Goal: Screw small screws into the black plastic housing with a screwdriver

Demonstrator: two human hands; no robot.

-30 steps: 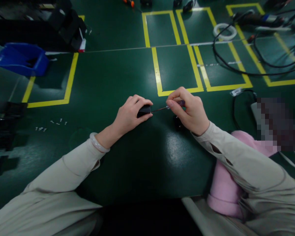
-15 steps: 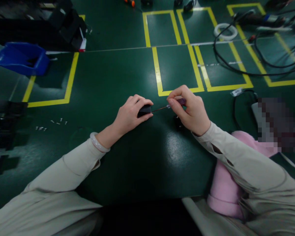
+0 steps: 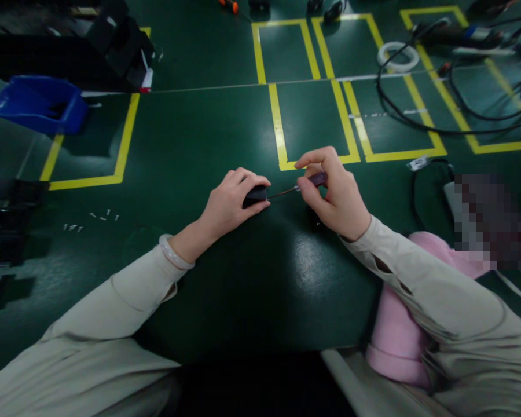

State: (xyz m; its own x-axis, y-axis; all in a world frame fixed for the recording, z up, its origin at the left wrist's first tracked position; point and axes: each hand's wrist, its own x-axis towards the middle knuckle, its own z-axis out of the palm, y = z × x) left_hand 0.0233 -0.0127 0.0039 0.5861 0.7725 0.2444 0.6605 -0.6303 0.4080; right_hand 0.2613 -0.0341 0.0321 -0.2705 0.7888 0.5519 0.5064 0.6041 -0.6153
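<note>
My left hand [image 3: 232,200] is closed round a small black block-shaped part [image 3: 255,196] on the green tabletop, thumb below and fingers over the top. From the right, my right hand [image 3: 336,194] grips a screwdriver [image 3: 318,179] by its purplish handle, with the index finger lifted off it. The thin shaft points left, and its tip meets the right end of the black part near my left thumb. Whether a screw sits at the tip is too small to tell. Another dark piece [image 3: 316,219] lies partly hidden under my right hand.
Several small screws [image 3: 104,216] lie to the left. A blue bin [image 3: 39,104] and black parts [image 3: 8,226] stand beyond them. Yellow tape outlines [image 3: 278,127] mark the table [image 3: 191,133]. At the right are a white ring [image 3: 398,56], black cables [image 3: 410,124] and a pink cloth item [image 3: 399,336].
My right index finger has lifted off the screwdriver handle, and the hand has shifted slightly, showing more of the handle. My left hand and the black part have stayed still.
</note>
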